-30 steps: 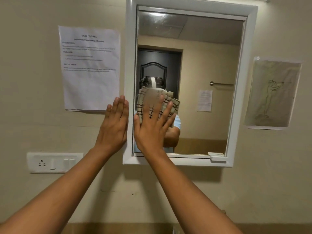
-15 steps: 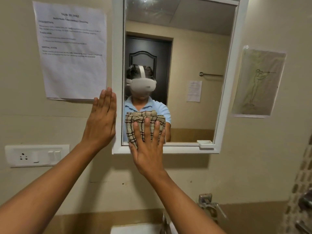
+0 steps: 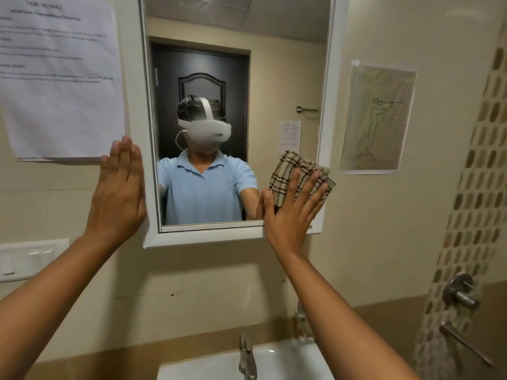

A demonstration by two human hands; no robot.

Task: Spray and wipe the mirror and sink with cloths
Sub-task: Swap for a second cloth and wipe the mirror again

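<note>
- While the left hand point(image 3: 116, 193) lies flat, fingers straight and together, on the beige wall beside the white-framed rectangular mirror point(image 3: 236, 78), it holds nothing.
- The right hand point(image 3: 292, 212) spreads its fingers point(image 3: 308, 187) wide over a folded beige checked cloth point(image 3: 300, 175), pressing it against the mirror's lower right corner.
- Below, a white ceramic sink point(image 3: 285, 360) carries a metal tap point(image 3: 247, 357).
- Mosaic tiles point(image 3: 472, 187) line the right wall.

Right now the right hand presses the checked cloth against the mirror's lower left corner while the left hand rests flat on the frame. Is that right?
Not quite: the head view shows the right hand pressing the checked cloth at the mirror's lower right corner. The left hand does rest flat on the frame.
</note>
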